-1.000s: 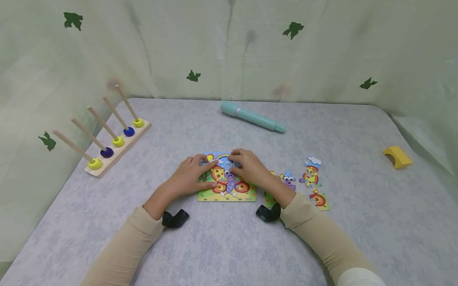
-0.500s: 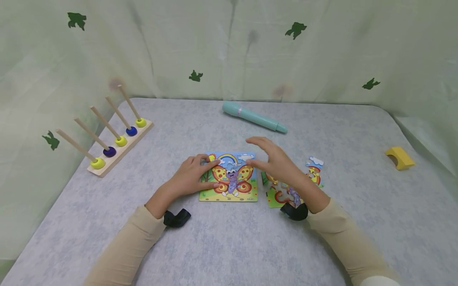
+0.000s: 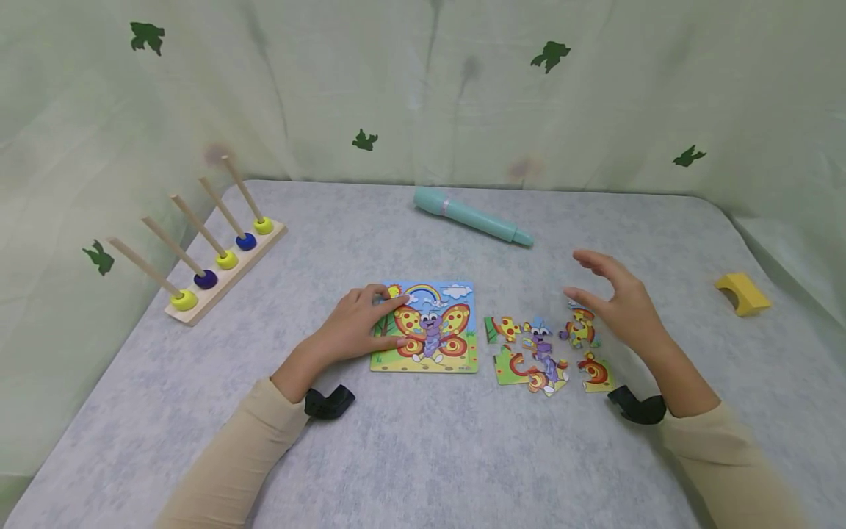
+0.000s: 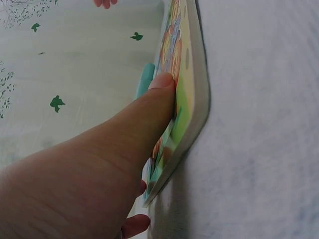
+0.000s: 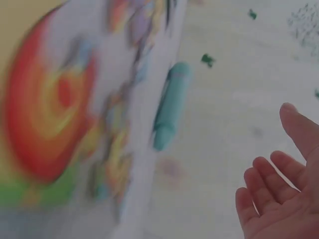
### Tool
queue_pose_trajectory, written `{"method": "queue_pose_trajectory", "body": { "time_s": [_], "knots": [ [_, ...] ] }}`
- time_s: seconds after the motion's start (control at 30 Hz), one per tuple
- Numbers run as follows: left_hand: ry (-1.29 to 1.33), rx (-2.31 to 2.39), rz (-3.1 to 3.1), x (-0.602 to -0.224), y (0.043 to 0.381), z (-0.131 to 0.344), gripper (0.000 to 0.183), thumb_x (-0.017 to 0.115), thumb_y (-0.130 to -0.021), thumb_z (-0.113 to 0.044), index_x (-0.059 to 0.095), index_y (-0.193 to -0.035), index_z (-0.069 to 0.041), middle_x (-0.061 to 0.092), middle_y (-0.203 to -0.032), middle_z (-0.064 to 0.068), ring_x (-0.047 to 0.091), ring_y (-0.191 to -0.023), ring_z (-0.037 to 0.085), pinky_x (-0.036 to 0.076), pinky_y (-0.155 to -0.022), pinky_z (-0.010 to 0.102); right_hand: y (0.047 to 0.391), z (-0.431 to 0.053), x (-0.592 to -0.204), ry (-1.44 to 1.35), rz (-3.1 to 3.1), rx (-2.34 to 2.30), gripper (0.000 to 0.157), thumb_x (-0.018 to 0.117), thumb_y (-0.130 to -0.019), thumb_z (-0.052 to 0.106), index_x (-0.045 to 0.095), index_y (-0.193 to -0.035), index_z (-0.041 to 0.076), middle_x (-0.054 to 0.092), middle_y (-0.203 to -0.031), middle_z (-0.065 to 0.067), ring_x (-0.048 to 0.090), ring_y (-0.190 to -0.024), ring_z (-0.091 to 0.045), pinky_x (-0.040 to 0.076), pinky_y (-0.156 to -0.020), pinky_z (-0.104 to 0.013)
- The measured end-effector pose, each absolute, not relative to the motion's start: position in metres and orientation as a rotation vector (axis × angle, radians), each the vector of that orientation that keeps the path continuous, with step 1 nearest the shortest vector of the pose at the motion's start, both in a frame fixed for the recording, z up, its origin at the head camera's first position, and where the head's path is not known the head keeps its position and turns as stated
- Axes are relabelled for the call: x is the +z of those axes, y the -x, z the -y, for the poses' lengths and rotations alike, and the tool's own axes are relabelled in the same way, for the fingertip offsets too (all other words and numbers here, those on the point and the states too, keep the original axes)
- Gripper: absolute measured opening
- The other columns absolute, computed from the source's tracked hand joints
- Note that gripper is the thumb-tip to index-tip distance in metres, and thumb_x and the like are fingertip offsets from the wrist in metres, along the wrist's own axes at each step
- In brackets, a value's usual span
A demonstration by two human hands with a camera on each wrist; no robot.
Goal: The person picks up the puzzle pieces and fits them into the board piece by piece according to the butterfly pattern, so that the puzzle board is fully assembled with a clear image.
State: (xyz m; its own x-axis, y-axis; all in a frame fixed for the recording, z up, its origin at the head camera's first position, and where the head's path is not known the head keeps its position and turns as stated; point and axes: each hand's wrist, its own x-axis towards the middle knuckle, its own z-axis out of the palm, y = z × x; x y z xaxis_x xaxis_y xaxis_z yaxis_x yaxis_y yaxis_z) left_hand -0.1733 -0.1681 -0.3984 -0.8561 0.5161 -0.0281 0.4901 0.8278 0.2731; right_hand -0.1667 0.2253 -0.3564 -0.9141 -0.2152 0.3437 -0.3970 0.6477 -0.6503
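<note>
A butterfly picture board (image 3: 452, 360) lies flat in front of me, with a sun and rainbow on it. My left hand (image 3: 353, 323) rests on its left side, thumb and index finger laid over the picture. In the left wrist view the thumb (image 4: 144, 114) presses on the board's printed face. Several loose puzzle pieces (image 3: 542, 345) with butterfly parts lie to the right of the board. Over their right edge hovers my right hand (image 3: 624, 308), thumb and fingers spread apart with nothing between them. Its palm side shows in the right wrist view, beside a blurred swirl-patterned piece (image 5: 50, 109).
At the back lies a teal pen-shaped object (image 3: 472, 217). A wooden peg stand (image 3: 247, 257) with yellow and blue beads stands at the left. A yellow arch block (image 3: 743, 294) is far right. A pale curtain (image 3: 449, 88) with green leaf shapes hangs behind the table.
My right hand has lifted off the board and moved right to above the loose pieces, uncovering the whole butterfly. My left hand has stayed on the board.
</note>
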Motion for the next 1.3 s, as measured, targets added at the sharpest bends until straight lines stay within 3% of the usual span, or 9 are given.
{"method": "queue_pose_trajectory", "body": {
  "time_s": [0.2, 0.37, 0.57, 0.97, 1.3],
  "knots": [
    [-0.796, 0.402, -2.903, -0.398, 0.173, 0.168, 0.072, 0.054, -0.078, -0.061, 0.037, -0.138, -0.026, 0.036, -0.124, 0.008, 0.035, -0.108, 0.03, 0.029, -0.091, 0.045, 0.167, -0.252, -0.377, -0.389, 2.672, 1.166, 0.053, 0.065, -0.083, 0.02, 0.045, -0.129, 0.002, 0.047, -0.126, -0.016, 0.042, -0.113, -0.032, 0.033, -0.093, -0.046],
    [-0.787, 0.397, -2.901, -0.398, 0.173, 0.168, 0.072, 0.053, -0.078, -0.062, 0.037, -0.139, -0.027, 0.035, -0.124, 0.008, 0.034, -0.108, 0.03, 0.029, -0.091, 0.045, 0.167, -0.263, -0.388, -0.285, 2.764, 1.225, 0.055, 0.062, -0.086, 0.025, 0.042, -0.131, 0.002, 0.043, -0.129, -0.019, 0.039, -0.114, -0.037, 0.033, -0.09, -0.053],
    [-0.775, 0.4, -2.903, -0.399, 0.172, 0.167, 0.073, 0.052, -0.077, -0.064, 0.037, -0.138, -0.027, 0.035, -0.123, 0.008, 0.034, -0.108, 0.031, 0.029, -0.091, 0.046, 0.169, -0.271, -0.399, -0.175, 2.887, 1.204, 0.059, 0.061, -0.085, 0.031, 0.04, -0.132, 0.002, 0.042, -0.13, -0.02, 0.038, -0.115, -0.038, 0.031, -0.091, -0.054],
    [-0.747, 0.444, -2.9, -0.399, 0.17, 0.167, 0.072, 0.054, -0.078, -0.062, 0.038, -0.138, -0.027, 0.035, -0.123, 0.008, 0.033, -0.109, 0.031, 0.029, -0.09, 0.046, 0.171, -0.278, -0.406, -0.282, 2.972, 1.07, 0.051, 0.059, -0.087, 0.031, 0.047, -0.126, 0.0, 0.04, -0.131, -0.023, 0.029, -0.123, -0.041, 0.024, -0.096, -0.056],
    [-0.764, 0.45, -2.9, -0.4, 0.17, 0.167, 0.072, 0.053, -0.078, -0.062, 0.037, -0.139, -0.026, 0.035, -0.125, 0.009, 0.033, -0.109, 0.031, 0.029, -0.09, 0.047, 0.17, -0.276, -0.403, -0.401, 2.977, 0.959, 0.042, 0.063, -0.085, 0.021, 0.053, -0.119, -0.002, 0.047, -0.122, -0.023, 0.037, -0.117, -0.04, 0.028, -0.093, -0.055]
  ]
}}
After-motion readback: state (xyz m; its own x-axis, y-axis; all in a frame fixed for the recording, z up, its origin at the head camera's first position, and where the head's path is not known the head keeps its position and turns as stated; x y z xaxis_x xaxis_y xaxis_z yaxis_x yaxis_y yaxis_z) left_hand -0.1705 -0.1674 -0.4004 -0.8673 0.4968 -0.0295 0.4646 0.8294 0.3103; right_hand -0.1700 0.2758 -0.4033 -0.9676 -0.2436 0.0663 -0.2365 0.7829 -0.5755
